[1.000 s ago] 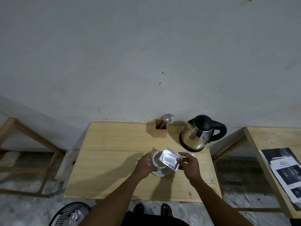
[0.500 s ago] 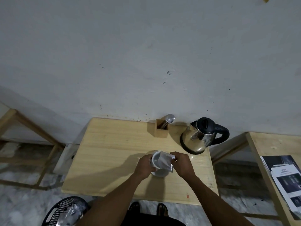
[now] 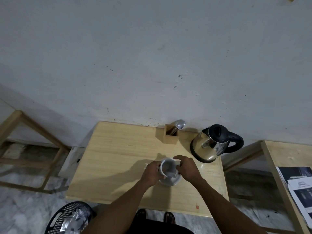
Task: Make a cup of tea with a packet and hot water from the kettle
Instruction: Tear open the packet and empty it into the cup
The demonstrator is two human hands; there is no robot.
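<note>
A white cup point(image 3: 166, 166) stands on a white saucer point(image 3: 170, 182) near the front middle of the wooden table point(image 3: 118, 159). My left hand point(image 3: 152, 173) grips the cup's left side. My right hand point(image 3: 187, 168) holds a silvery tea packet point(image 3: 171, 173) over the cup's right rim, tilted down toward the inside. Most of the packet is hidden by my fingers and the cup. A steel kettle point(image 3: 211, 146) with a black lid and handle sits at the table's back right, just beyond my right hand.
A small wooden holder point(image 3: 170, 136) with a metal spoon point(image 3: 179, 124) stands at the back by the wall. A black mesh bin point(image 3: 70, 218) with silver wrappers sits on the floor at front left. A second table with papers point(image 3: 297, 188) is at the right.
My right hand has brought the packet down from above the cup to its rim and tipped it in. My left hand stays on the cup. The view has shifted slightly.
</note>
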